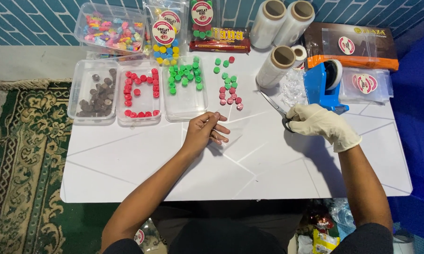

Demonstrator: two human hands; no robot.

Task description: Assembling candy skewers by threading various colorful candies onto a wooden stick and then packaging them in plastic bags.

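The bare left hand rests on the white tabletop, its fingers curled loosely over a small clear bag; something small and pink sits under the fingertips, but whether it is pinched cannot be told. The gloved right hand, to the right of the bag, is closed around the handles of scissors, whose blades point up and left toward a film roll. Just above the bag lies a loose cluster of green and pink candies. Left of that cluster stand three clear trays: green candies, red candies, then brown ones. A blue tape dispenser stands just above the right hand.
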